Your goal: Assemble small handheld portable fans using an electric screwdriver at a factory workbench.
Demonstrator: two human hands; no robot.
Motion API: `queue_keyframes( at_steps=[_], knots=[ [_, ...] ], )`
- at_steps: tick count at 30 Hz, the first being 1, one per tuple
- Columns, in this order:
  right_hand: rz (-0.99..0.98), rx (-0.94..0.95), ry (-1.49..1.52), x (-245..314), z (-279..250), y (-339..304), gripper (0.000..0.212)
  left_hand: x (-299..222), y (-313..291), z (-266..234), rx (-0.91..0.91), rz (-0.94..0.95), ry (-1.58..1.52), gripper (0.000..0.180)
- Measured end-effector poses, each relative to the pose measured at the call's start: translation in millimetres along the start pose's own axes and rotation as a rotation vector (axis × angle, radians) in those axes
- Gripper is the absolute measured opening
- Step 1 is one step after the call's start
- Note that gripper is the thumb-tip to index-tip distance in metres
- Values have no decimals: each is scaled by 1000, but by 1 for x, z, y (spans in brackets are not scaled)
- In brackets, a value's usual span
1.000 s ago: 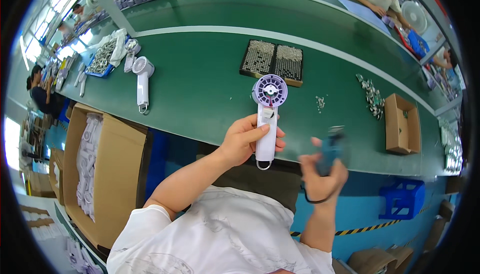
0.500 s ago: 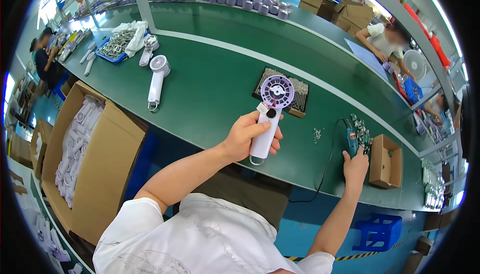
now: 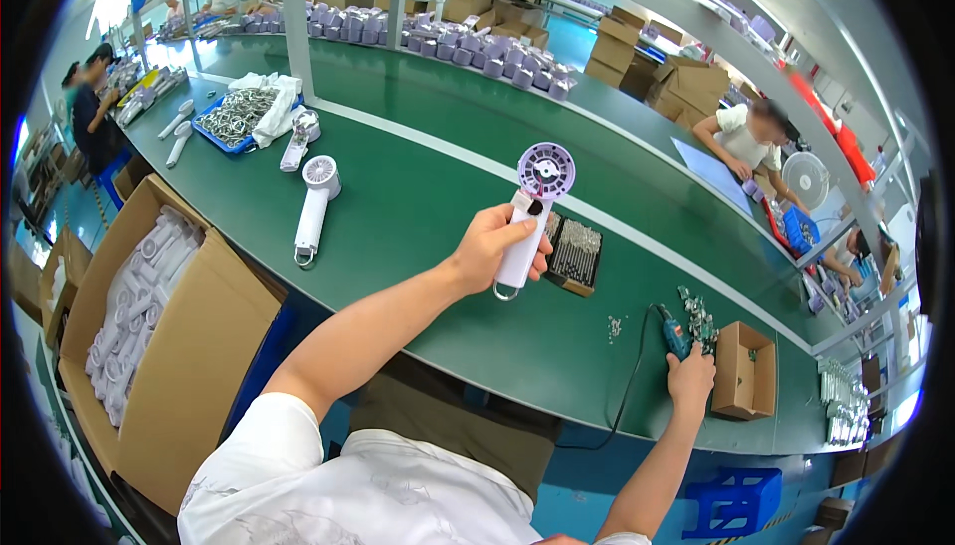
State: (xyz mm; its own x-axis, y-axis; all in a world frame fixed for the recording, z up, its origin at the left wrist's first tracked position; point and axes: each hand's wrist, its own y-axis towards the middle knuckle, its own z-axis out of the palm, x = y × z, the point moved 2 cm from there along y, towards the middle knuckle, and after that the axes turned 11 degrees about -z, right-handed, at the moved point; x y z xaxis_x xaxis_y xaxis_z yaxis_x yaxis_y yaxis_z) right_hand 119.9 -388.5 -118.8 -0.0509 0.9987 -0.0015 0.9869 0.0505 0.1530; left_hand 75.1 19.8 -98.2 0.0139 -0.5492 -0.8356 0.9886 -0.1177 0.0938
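My left hand (image 3: pixel 494 249) is closed around the white handle of a handheld fan (image 3: pixel 546 171), held upright above the table. Its round purple head has no front cover, and a small black round part and a white piece show at the neck. A metal loop hangs from the handle's lower end. On the right, my right hand (image 3: pixel 689 378) is closed on the rear of a teal corded electric screwdriver (image 3: pixel 677 338), low at the table; its fingers are partly hidden. Small metal parts (image 3: pixel 699 316) lie heaped beside the tool.
Behind the held fan sits a tray of screws (image 3: pixel 574 256). A cardboard box (image 3: pixel 732 371) stands right of the screwdriver. Farther left are another fan (image 3: pixel 312 209), a blue tray (image 3: pixel 224 143) of metal rings and a large carton (image 3: pixel 204 346) of white parts. A co-worker (image 3: pixel 746 137) works opposite.
My view has tilted, so the table appears lower. My left hand has carried the fan farther over the table, off the screw tray. My right hand remains at the screwdriver.
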Motion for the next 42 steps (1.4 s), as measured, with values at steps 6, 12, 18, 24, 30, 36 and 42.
queue_keyframes(
  at_steps=[6, 12, 18, 24, 30, 36, 42],
  knots=[
    [-162, -232, -101, 46, -35, -9, 78, -19, 44, -35, 5, 50, 46, 35],
    [-682, -549, 290, 160, -76, 18, 50, -3, 38, -54, -20, 37, 47, 32],
    [-899, -455, 1470, 237, -97, 79, 36, 7, 25, -42, 49, 6, 47, 37],
    [-598, -31, 2198, 286, -71, 124, 72, 10, 16, -27, 87, -48, 14, 32],
    [-485, 225, 2262, 296, -45, 120, 79, 15, 11, -18, 125, -88, -8, 30],
    [-405, 479, 2352, 305, -38, 122, 88, 18, 7, -14, 135, -141, -6, 32],
    [-418, 599, 2371, 305, -34, 121, 92, 21, 5, -13, 137, -163, 9, 33]
  ],
)
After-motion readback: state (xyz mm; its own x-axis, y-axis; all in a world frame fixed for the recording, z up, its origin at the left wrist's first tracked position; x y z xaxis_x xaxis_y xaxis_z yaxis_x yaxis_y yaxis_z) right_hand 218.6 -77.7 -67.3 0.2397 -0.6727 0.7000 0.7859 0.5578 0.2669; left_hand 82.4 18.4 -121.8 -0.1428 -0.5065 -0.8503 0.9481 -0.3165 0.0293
